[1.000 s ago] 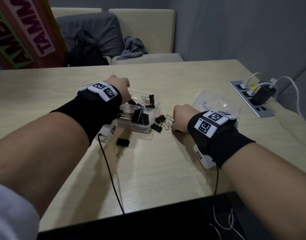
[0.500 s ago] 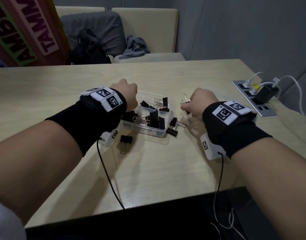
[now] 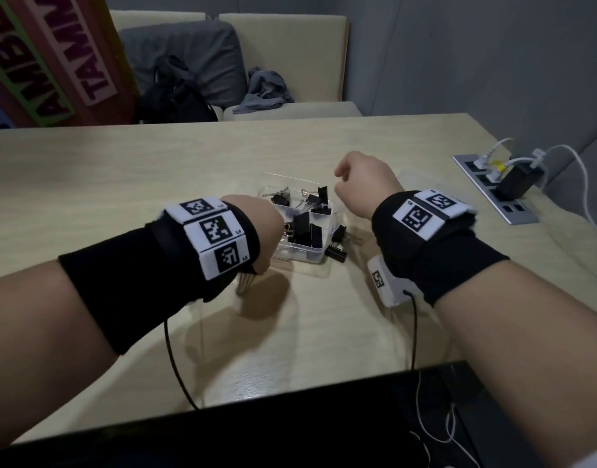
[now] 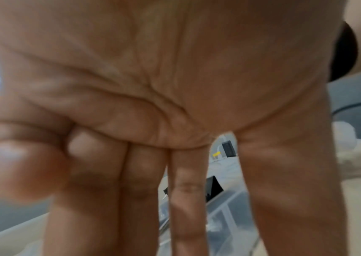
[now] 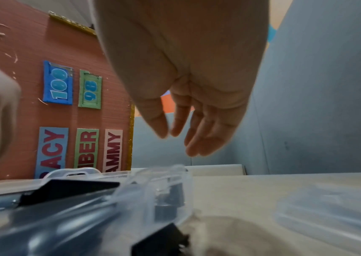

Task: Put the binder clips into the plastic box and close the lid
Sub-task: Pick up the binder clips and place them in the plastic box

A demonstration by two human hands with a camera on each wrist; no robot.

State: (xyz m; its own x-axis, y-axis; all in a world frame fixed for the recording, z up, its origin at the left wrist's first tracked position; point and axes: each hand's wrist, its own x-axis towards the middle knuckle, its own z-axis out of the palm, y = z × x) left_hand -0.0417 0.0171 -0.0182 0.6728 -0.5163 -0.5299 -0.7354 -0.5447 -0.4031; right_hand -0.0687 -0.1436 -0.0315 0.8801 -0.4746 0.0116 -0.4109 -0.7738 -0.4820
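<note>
Clear plastic box sits open near the middle of the pale wooden table, with a heap of black binder clips inside it. Two more loose clips lie on the table touching the box's right wall. The transparent lid rests flat on the table to the right of the box, apart from it; in the head view it is mostly hidden behind the right forearm.

Left hand is lowered at the box's near-left corner. Silver wire handles show just under its wrist, but the head view does not reveal whether any finger closes on them. The left wrist view shows the fingers extended straight downward with the thumb folded across the palm, nothing visibly clamped, and the box behind them.

Right hand hovers above the box's far-right corner; the right wrist view shows its fingers relaxed, pointing down, holding nothing.

Both wrists carry black bands with printed marker tags. A power strip with white cables sits at the table's right edge. A cushioned bench and a lettered board stand behind the table.
</note>
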